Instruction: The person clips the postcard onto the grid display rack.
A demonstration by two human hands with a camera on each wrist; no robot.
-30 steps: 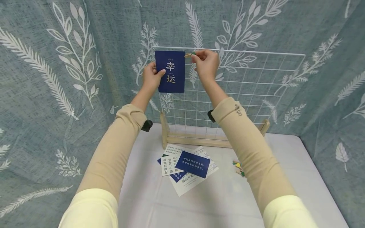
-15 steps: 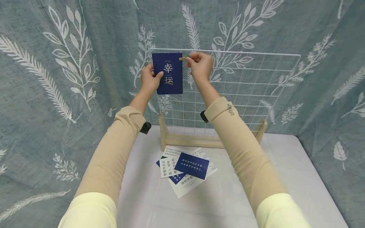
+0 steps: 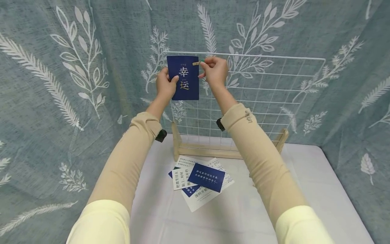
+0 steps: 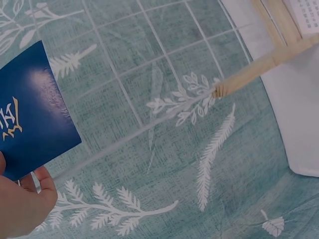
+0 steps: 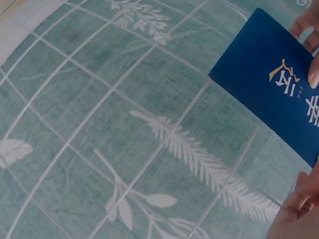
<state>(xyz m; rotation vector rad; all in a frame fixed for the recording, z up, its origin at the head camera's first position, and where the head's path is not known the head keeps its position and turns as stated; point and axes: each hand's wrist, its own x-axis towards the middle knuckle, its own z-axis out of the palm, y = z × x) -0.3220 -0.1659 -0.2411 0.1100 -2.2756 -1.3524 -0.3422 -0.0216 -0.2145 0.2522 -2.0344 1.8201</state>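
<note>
My left hand (image 3: pixel 165 84) holds blue card (image 3: pixel 183 77) flat vs top-left of wire grid (image 3: pixel 274 88), thumb pinching its left edge. My right hand (image 3: pixel 214 70) fingers pinch small wood clip (image 3: pixel 197 63) at card's top-right corner, touching it. Below on bench (image 3: pixel 243 217): card pile (image 3: pixel 201 181) in front of grid's wood base (image 3: pixel 210 150).

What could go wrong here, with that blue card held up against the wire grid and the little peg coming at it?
The small wooden clothespin pinched in the right hand sits only at the upper right edge of the blue card, so it might grab the card yet miss the white wire grid. The left hand holds just the card's left edge, so it could tilt or drop onto the cards on the table.
</note>
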